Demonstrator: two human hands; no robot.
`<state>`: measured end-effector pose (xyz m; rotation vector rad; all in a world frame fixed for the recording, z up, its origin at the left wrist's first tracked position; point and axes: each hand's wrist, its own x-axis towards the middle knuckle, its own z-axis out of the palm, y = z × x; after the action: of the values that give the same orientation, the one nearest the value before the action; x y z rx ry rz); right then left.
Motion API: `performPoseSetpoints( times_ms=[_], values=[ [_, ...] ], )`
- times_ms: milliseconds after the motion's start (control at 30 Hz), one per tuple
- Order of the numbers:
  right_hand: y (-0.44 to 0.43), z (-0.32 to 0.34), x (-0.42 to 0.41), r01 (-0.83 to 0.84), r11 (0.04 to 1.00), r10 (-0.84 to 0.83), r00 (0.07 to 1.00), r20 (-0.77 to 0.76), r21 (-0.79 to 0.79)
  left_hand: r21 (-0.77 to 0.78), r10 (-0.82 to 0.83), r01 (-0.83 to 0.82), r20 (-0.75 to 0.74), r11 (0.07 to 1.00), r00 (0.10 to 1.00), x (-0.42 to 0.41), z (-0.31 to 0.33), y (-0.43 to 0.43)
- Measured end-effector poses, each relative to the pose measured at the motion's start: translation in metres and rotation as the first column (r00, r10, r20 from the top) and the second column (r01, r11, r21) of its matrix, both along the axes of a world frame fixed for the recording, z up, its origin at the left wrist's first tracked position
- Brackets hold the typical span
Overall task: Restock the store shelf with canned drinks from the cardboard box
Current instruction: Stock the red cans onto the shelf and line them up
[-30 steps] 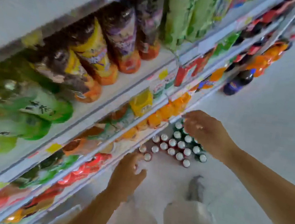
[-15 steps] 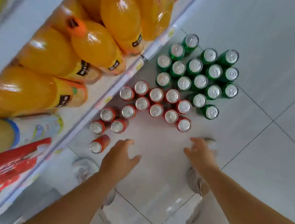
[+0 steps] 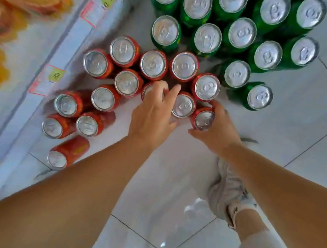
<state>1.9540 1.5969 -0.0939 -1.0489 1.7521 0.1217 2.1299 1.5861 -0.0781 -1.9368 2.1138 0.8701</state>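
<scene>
Several red cans [image 3: 103,98] stand on the floor just beside the shelf edge [image 3: 74,33]. My left hand [image 3: 153,116] drapes curved fingers over a half-hidden can [image 3: 146,91]; whether it grips I cannot tell. My right hand [image 3: 218,131] wraps a tilted can [image 3: 204,119]. Green cans [image 3: 242,33] crowd beyond, and bare tile floor [image 3: 314,134] lies open to the right.

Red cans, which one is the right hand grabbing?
The red can at the bunch's edge nearest the shoe; only it has the right hand curled round it.
</scene>
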Motion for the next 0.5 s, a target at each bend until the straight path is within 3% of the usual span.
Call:
performPoseSetpoints(
  times_ms=[233,400,500],
  values=[
    [0.005,0.005,0.002,0.012,0.997,-0.016,0.999,-0.044,-0.072,-0.066,0.002,-0.002,0.014,0.998,1.0,-0.01,-0.011,-0.005],
    [0.008,0.047,0.002,0.064,0.996,-0.069,0.994,-0.086,-0.058,-0.089,-0.002,-0.005,-0.081,0.996,0.997,0.001,0.012,-0.002],
    [0.004,0.102,0.006,0.088,0.993,-0.095,0.991,-0.095,-0.075,0.021,0.108,-0.106,-0.244,0.994,0.964,0.013,0.057,0.0]
  ],
)
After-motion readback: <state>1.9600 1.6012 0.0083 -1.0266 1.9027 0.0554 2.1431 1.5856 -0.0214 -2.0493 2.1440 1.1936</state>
